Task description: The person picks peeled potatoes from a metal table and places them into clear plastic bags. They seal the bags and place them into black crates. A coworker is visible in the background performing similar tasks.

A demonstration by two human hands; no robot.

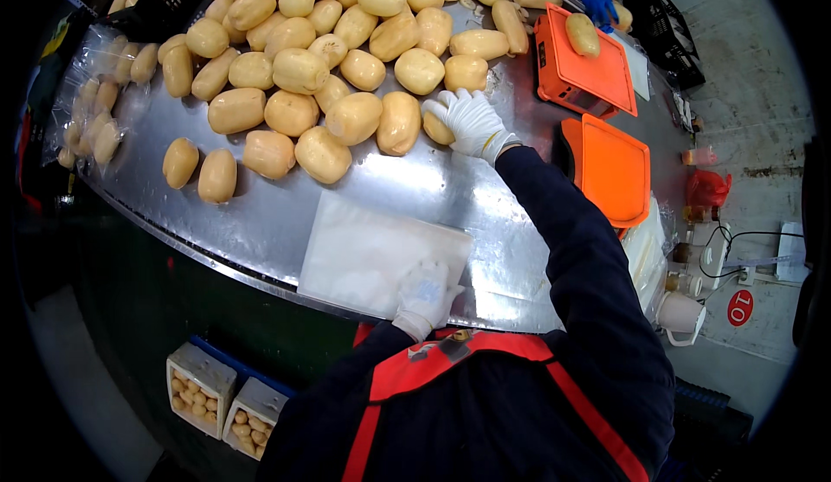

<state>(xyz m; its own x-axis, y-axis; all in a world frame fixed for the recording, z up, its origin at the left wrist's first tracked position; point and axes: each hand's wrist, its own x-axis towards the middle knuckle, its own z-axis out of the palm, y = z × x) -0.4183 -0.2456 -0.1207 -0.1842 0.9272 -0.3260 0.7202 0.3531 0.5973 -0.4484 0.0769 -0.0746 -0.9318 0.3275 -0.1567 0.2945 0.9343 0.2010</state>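
Note:
My right hand [472, 125], in a white glove, reaches forward to the near right side of a heap of pale tan lotus root pieces [355, 71]. Its fingers curl over one lotus root piece [437, 128], which shows partly beneath them. Close to my body, my left hand [422, 298], also white-gloved, lies flat on the near right part of a stack of translucent plastic bags [359, 244]. Its fingertips blend with the pale plastic. The bags rest on the metal table [260, 231] near its front edge.
Right of my arm stand an orange-topped scale [616, 170] and another orange scale [589, 67] bearing one root. Filled clear bags [99, 101] lie at left. A co-worker's blue-gloved hand [595, 2] is at far right. White bins [201, 387] of roots sit below the table.

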